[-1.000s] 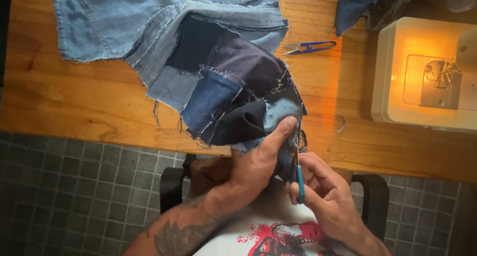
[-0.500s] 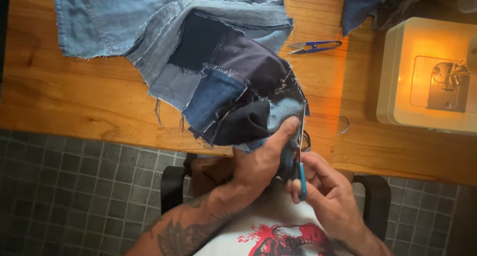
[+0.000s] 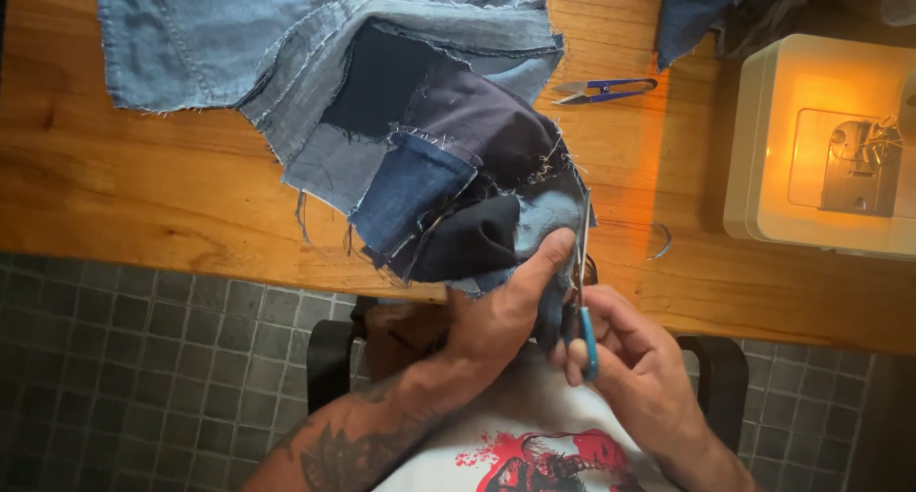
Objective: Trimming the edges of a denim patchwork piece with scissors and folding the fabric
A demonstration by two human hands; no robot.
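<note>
A patchwork of denim pieces (image 3: 401, 101) in light and dark blue lies across the wooden table (image 3: 143, 206) and hangs over its near edge. My left hand (image 3: 506, 306) pinches the lower corner of the patchwork, thumb on a pale blue patch. My right hand (image 3: 630, 358) grips scissors with blue handles (image 3: 584, 320). Their blades point up along the fabric's right edge, next to my left thumb.
Small blue thread snips (image 3: 603, 90) lie on the table behind the fabric. A white sewing machine (image 3: 821, 148) with its lamp lit stands at the right. More dark denim (image 3: 725, 10) is piled at the back right. Grey tiled floor (image 3: 124, 377) and a black chair (image 3: 329, 368) lie below.
The view has shifted slightly. My hands and the scissors stay at the fabric's lower right edge, with only small movement of the blades.
</note>
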